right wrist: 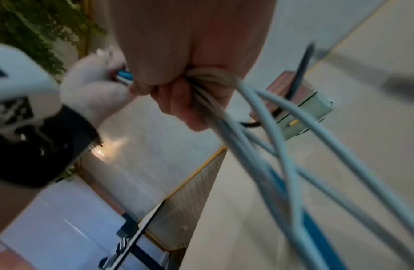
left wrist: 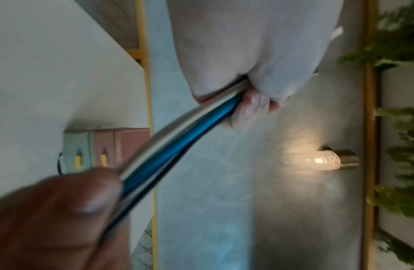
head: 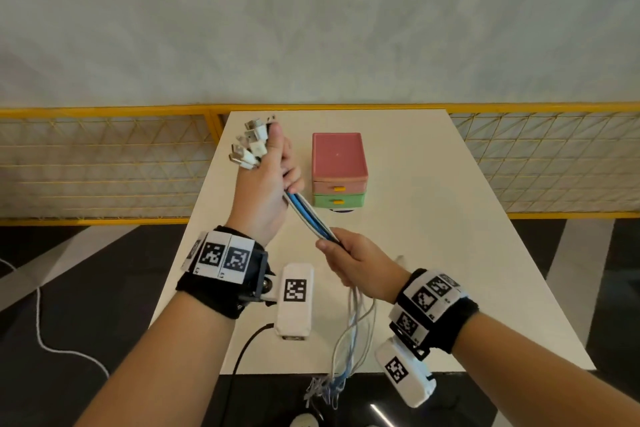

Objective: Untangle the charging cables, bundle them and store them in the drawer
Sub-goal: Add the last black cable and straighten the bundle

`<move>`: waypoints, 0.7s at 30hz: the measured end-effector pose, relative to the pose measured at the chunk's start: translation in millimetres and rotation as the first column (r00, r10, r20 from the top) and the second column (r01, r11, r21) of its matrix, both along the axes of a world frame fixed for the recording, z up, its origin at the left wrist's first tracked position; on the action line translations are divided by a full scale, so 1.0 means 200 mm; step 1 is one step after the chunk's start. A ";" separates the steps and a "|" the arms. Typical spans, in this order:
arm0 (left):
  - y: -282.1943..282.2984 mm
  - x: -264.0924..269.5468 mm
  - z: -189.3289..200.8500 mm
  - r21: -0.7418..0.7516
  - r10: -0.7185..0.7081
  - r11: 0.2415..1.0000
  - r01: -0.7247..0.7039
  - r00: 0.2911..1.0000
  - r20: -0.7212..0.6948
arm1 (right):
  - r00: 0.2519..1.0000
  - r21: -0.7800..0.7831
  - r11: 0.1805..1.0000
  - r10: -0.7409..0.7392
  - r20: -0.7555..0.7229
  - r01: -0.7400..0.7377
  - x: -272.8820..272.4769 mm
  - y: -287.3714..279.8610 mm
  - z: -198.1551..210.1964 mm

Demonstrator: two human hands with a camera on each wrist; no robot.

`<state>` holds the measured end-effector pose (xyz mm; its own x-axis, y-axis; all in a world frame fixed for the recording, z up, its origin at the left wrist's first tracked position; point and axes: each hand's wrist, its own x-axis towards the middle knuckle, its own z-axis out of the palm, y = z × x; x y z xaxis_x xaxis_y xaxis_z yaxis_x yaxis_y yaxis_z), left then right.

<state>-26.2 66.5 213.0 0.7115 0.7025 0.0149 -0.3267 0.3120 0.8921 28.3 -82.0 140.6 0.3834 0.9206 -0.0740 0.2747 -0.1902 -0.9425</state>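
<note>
Several white and blue charging cables (head: 310, 217) run taut between my two hands above the white table (head: 433, 218). My left hand (head: 266, 184) grips them near their white USB plugs (head: 250, 146), which fan out past the thumb. My right hand (head: 349, 262) grips the same bunch lower down; the loose ends (head: 349, 340) hang off the table's front edge. In the left wrist view the cables (left wrist: 178, 138) stretch to the right hand (left wrist: 62, 210). In the right wrist view the cables (right wrist: 282, 146) spill from my right hand (right wrist: 178, 87). The small drawer unit (head: 338, 172), pink over green, stands closed behind.
A yellow mesh railing (head: 104, 163) runs behind the table, with a pale wall above. A white cord (head: 52, 340) lies on the dark floor at left. A black cable (head: 242, 354) leaves my left wrist camera (head: 296, 298). A wall lamp (left wrist: 323, 159) glows.
</note>
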 end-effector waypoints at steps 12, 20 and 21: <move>0.04 -0.14 -0.13 0.877 0.512 0.430 -0.213 0.858 -0.043 | 0.934 -0.220 0.975 0.067 0.352 0.013 0.08 0.02 0.22; -0.14 -0.07 -0.24 0.942 0.057 0.160 0.296 0.950 -0.308 | 0.963 -0.219 0.975 0.092 0.255 -0.035 0.11 -0.03 0.33; -0.15 -0.07 -0.25 0.911 0.063 0.244 0.331 0.932 -0.356 | 0.964 -0.204 0.978 0.093 0.247 -0.042 0.13 -0.04 0.34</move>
